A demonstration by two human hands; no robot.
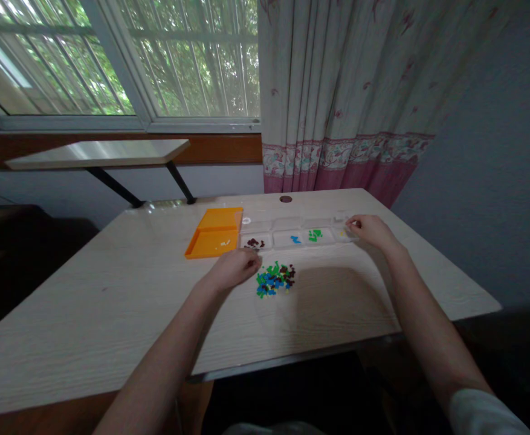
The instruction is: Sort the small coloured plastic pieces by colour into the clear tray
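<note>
Head view shows hands [240, 267] beside clear boxes [281, 241].

Home rm – floral curtain [337, 90], barred window [192, 60], wood-top desk [147, 302]

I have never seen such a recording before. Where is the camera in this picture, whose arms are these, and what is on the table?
There is no machine here. A person wears one camera on the head, looking forward and down, so the arms reaching in from below are that person's own.

On the table lies a loose pile of small pieces, in green, blue, dark and pale colours. Behind it stand an open orange box with a few white pieces, and a row of clear boxes with dark, blue, green and yellow pieces.

The left hand is by the dark pieces, the right hand at the far right box. Whether the fingers hold something is too small to tell.
</note>
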